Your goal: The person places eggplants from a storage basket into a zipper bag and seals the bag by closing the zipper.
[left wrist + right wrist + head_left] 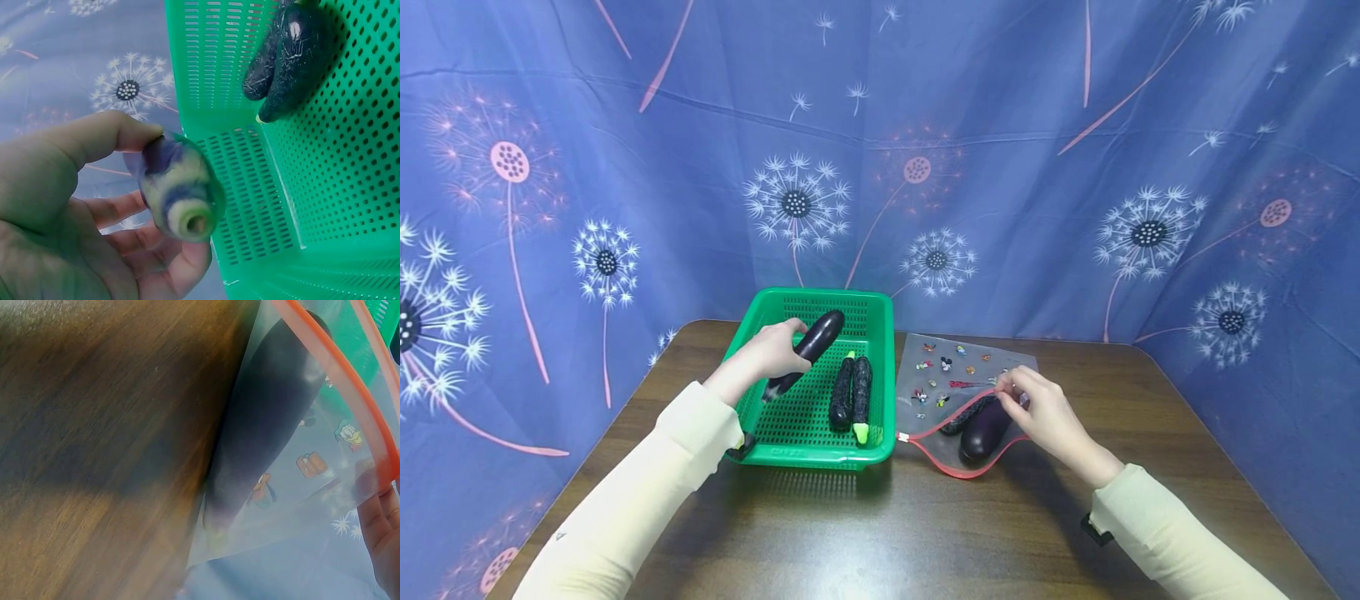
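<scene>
My left hand (777, 348) grips a long dark purple eggplant (820, 337) above the green basket (816, 457). In the left wrist view the eggplant's pale stem end (187, 219) faces the camera. Two dark, bumpy, cucumber-like vegetables (862, 387) with light green ends lie side by side in the basket. My right hand (1045, 408) pinches the red-orange rim of a clear zip bag (917, 367) printed with cartoon figures, and the bag's mouth gapes. Inside the bag lie another eggplant (985, 429) and a dark bumpy vegetable (962, 417), partly hidden.
Basket and bag sit side by side on a brown wooden table (820, 533), the bag to the right. A white zip slider (903, 437) is at the bag's left corner, by the basket wall. A blue dandelion-patterned cloth (1000, 208) hangs behind the table and along its sides.
</scene>
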Available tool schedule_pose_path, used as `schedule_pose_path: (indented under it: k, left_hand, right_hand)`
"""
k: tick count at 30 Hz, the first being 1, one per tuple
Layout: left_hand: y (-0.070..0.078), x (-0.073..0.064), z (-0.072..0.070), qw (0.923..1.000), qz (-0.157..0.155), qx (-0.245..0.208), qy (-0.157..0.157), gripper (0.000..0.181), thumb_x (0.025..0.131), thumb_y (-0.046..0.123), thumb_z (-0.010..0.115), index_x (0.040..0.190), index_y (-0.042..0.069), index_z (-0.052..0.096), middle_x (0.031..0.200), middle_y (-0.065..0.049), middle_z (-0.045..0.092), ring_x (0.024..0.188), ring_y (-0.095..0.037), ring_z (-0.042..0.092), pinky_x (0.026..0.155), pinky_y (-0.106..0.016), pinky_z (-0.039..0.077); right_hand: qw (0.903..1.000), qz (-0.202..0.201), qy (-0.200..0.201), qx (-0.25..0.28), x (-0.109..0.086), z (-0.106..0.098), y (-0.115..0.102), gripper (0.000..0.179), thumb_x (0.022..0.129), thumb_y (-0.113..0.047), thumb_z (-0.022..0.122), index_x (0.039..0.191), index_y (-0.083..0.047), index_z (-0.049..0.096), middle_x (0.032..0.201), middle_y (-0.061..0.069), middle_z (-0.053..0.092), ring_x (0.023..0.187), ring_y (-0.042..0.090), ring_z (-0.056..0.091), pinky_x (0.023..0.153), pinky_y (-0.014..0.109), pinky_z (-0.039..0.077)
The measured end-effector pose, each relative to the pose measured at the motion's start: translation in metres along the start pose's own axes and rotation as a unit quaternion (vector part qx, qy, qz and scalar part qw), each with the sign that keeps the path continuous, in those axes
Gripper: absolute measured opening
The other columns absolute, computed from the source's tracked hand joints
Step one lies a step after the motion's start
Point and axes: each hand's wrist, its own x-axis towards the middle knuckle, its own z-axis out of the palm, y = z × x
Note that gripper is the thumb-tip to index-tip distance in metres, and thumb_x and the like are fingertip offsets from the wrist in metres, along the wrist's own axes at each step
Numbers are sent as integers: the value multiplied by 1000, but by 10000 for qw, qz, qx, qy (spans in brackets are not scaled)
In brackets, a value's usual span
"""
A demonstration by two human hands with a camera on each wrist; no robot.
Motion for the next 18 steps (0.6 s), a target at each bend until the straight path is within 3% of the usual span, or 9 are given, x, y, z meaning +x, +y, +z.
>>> schedule_pose_path:
  k: [7,12,18]
  left_hand:
    - [6,-8,-3,9998,25,113,149,63,81,21,70,135,7,42,118,-18,59,93,-28,61,73,-40,51]
    - [11,-15,-2,9999,88,-8,147,64,81,21,70,136,8,41,100,-13,63,78,-22,62,65,-34,50]
    - [19,-25,2,9992,324,-179,182,65,80,18,69,137,8,40,94,-12,63,67,-18,63,59,-31,51]
  right_hand:
    - [10000,-86,30,15,1,0,0,24,74,5,70,82,-15,60,76,-10,52,64,8,51,53,25,43]
    - [9999,-90,14,44,2,1,0,24,74,6,70,82,-15,60,76,-9,53,64,11,51,53,23,43]
    - [9999,-111,24,24,2,3,1,25,74,6,70,83,-15,60,77,-9,54,65,6,49,55,18,41]
